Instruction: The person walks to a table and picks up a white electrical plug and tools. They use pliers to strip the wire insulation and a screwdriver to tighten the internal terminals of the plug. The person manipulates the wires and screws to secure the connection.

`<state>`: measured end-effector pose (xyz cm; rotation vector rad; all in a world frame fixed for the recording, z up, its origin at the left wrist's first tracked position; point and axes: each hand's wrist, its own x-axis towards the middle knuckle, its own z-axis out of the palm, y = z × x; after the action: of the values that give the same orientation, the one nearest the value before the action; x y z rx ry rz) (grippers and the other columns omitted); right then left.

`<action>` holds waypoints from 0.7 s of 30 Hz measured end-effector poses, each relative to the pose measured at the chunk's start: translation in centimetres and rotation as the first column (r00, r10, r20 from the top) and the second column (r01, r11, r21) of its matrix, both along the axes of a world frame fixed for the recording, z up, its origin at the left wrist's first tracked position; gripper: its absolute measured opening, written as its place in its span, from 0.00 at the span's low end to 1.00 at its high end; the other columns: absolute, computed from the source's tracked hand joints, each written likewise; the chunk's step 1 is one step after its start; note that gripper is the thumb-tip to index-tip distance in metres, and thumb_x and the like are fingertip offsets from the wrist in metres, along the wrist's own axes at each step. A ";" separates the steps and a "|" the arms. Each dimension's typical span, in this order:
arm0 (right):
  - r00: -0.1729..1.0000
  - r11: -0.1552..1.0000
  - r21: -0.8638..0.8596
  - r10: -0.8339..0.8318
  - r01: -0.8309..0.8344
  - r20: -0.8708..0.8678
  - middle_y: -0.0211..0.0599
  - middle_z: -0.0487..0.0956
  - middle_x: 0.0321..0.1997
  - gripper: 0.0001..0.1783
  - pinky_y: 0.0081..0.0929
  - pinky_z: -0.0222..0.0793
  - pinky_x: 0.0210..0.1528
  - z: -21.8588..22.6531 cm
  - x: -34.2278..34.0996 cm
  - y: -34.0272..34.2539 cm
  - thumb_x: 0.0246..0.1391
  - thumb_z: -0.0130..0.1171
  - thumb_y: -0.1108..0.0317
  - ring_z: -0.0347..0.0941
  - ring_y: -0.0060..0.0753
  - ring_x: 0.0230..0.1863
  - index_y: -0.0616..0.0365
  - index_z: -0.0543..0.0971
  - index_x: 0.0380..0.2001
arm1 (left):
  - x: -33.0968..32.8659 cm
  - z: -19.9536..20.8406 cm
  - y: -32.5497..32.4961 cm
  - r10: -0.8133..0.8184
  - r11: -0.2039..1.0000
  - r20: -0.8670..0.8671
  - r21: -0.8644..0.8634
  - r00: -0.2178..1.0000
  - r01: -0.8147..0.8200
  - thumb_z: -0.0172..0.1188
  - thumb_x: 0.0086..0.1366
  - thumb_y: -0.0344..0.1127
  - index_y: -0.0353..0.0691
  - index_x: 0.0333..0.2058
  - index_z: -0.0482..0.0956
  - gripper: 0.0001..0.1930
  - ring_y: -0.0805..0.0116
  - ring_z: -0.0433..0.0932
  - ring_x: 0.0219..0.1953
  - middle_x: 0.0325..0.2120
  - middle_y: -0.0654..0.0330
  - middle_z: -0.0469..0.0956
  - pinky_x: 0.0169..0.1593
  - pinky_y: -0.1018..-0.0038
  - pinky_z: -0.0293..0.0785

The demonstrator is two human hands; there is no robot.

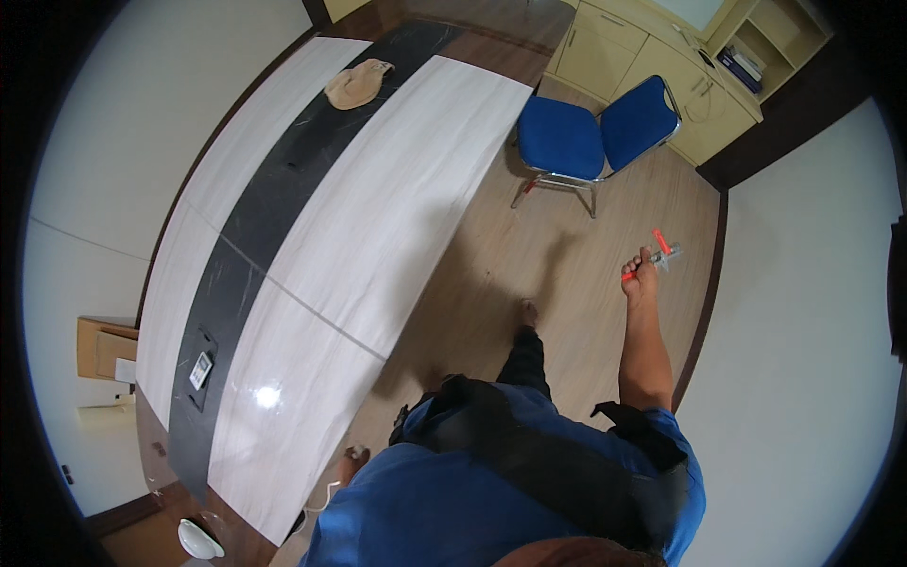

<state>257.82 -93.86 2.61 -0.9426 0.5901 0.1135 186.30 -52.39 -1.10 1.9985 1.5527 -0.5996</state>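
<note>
My right hand [640, 275], at the end of an outstretched arm, is closed around a small object with orange ends and a grey, see-through middle [673, 252]. Its exact kind is too small to make out. The hand is over the wooden floor, between the blue chair and the right wall. My left hand [353, 464] hangs low by the near edge of the long table [378, 217], close to a white cable [328, 495]. My sleeve and body partly cover it, and its fingers are too small to read.
A beige cap [357, 85] and a small white handheld device [200, 370] lie on the table's dark middle strip. A white helmet [199, 539] sits at its near end. The blue chair [562, 138] stands before cream cabinets [605, 59]. A plain wall [803, 331] bounds the right side.
</note>
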 end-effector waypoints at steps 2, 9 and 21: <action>1.000 0.999 -0.034 0.004 -0.005 -0.014 0.23 0.64 0.19 0.11 0.23 0.57 0.20 -0.6 7.3 -1.1 0.64 0.57 0.54 0.58 0.22 0.17 0.46 0.73 0.32 | 5.0 4.7 -2.1 0.195 0.979 0.076 -0.084 0.978 -0.188 0.62 0.59 0.50 0.32 0.52 0.75 0.29 0.45 0.82 0.42 0.35 0.40 0.82 0.45 0.56 0.76; 0.996 0.935 -0.347 -0.039 0.066 0.085 0.27 0.69 0.19 0.15 0.24 0.60 0.19 -2.4 31.4 -3.6 0.67 0.52 0.57 0.65 0.24 0.18 0.50 0.69 0.27 | 10.4 11.6 -5.1 0.126 0.986 -0.200 0.132 0.972 -0.100 0.62 0.60 0.48 0.30 0.51 0.74 0.28 0.39 0.79 0.46 0.41 0.36 0.80 0.49 0.53 0.74; 0.990 0.388 -0.916 0.130 -0.106 -0.059 0.38 0.82 0.33 0.32 0.31 0.75 0.26 -5.1 62.0 -12.5 0.61 0.51 0.38 0.78 0.34 0.29 0.61 0.78 0.40 | 14.9 15.4 -4.4 0.185 0.942 -0.408 0.332 0.894 -0.044 0.59 0.64 0.48 0.31 0.57 0.68 0.30 0.37 0.73 0.53 0.49 0.36 0.76 0.55 0.50 0.69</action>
<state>319.84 -106.33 -2.51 -2.1119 0.5454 -0.1324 201.20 -56.82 14.31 2.0723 2.1385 -0.8371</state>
